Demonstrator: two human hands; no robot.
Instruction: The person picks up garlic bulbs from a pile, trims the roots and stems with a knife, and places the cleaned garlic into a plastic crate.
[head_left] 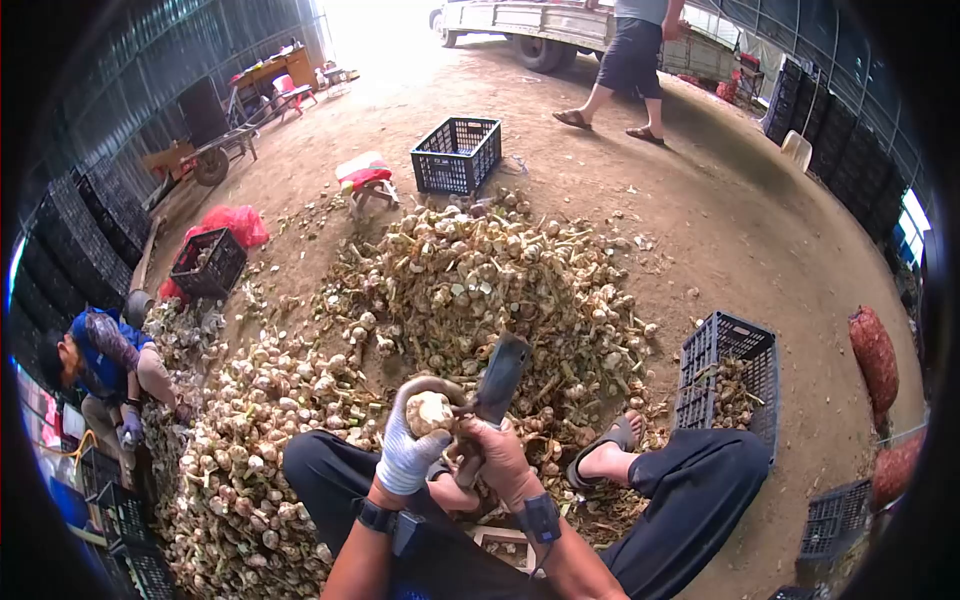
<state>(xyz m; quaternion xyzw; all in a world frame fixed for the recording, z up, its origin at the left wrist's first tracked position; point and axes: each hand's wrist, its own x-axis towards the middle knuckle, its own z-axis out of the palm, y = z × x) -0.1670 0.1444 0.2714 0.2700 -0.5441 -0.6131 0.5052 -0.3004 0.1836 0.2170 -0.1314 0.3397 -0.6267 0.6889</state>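
My left hand (404, 452), in a white glove with a dark upper part, is closed around a pale garlic bulb (430, 412). Bare and closed, my right hand (503, 458) grips a knife (502, 376) whose broad dark blade points up and away from me. Both hands are close together above my lap, the knife just right of the bulb. Beyond them spreads a large heap of garlic (490, 265) with stalks still on. To my left lies a pile of garlic bulbs (250, 440), mostly without long stalks.
A black crate (728, 375) with some garlic or trimmings stands at my right; another crate (456, 157) is beyond the heap. Left, a person in blue (105, 350) bends by a pile. Someone walks (635, 60) near a truck (530, 25). Red mesh sacks (875, 360) lie far right.
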